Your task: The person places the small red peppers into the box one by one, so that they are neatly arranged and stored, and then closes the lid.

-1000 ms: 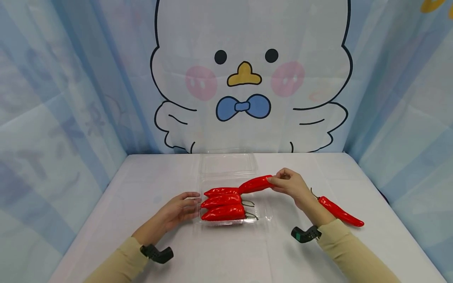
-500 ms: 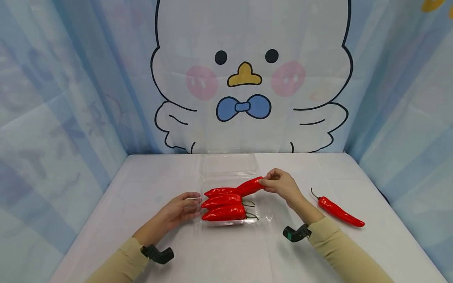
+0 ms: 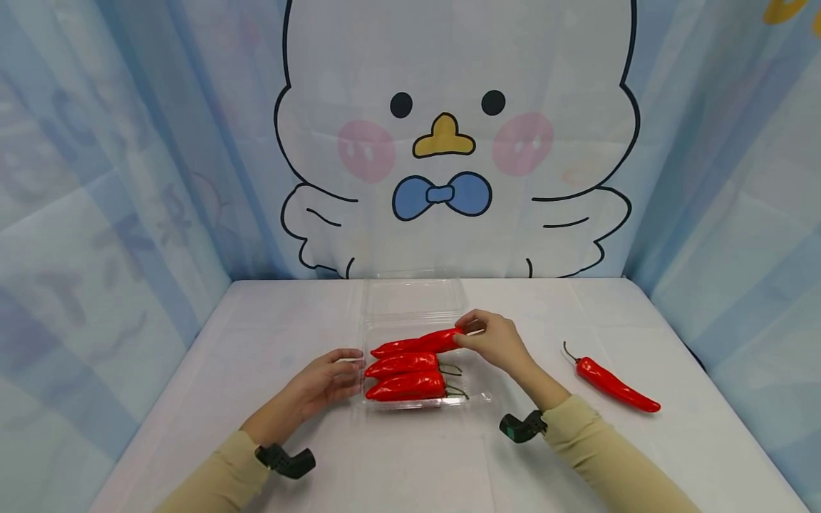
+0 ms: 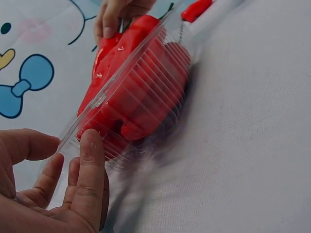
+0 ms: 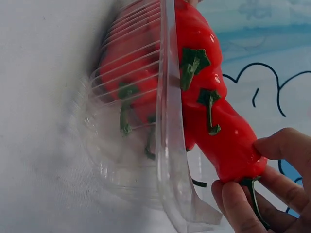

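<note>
A clear plastic clamshell box (image 3: 420, 405) holds several red chili peppers (image 3: 406, 385) lying side by side, green stems toward the right. My right hand (image 3: 490, 340) pinches another red chili pepper (image 5: 231, 133) near its stem end. That pepper lies low along the back of the row, its tip end overlapping the pepper there in the head view. My left hand (image 3: 330, 381) is at the left side of the box, fingers (image 4: 91, 155) fairly straight and fingertips right at the rim and outer wall.
The box's clear lid (image 3: 413, 298) lies folded back toward the rear edge of the white table (image 3: 288, 306). One loose red chili pepper (image 3: 616, 385) lies on the right. A printed curtain (image 3: 442, 242) stands directly behind the table.
My right hand has moved left and slightly down with its pepper, which now lies lower and flatter over the back of the box. My left hand has stayed in place.
</note>
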Tool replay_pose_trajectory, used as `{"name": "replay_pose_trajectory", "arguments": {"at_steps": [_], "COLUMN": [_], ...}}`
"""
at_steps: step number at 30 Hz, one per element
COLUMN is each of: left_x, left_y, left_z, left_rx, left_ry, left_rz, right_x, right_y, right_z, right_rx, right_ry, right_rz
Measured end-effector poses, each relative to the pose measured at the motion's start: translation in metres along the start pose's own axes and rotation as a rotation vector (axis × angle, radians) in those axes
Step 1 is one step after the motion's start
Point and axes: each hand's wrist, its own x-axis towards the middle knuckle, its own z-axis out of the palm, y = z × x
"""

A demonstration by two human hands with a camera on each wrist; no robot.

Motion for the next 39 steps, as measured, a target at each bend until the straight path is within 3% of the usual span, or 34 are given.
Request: {"name": "replay_pose_trajectory", "arguments": {"at_steps": [17,25,39], "left_x": [0.002,0.002,0.002], "left_y": [-0.001,-0.001,0.000], "left_z": [-0.002,-0.001,0.000], "left_rx": [0.007,0.018,0.028], "left_ry": [0.004,0.010,0.025], "left_rz": [0.006,0.000,0.004], "right_x": [0.004,0.005,0.005], "right_y": [-0.010,-0.013,-0.017], "right_z": [0.023,0.033,0.037], "right_rx": [0.009,0.022,-0.069], "right_ry": [-0.041,-0.025,-0.028], "right_rz": [-0.099,-0.070,-0.088]}}
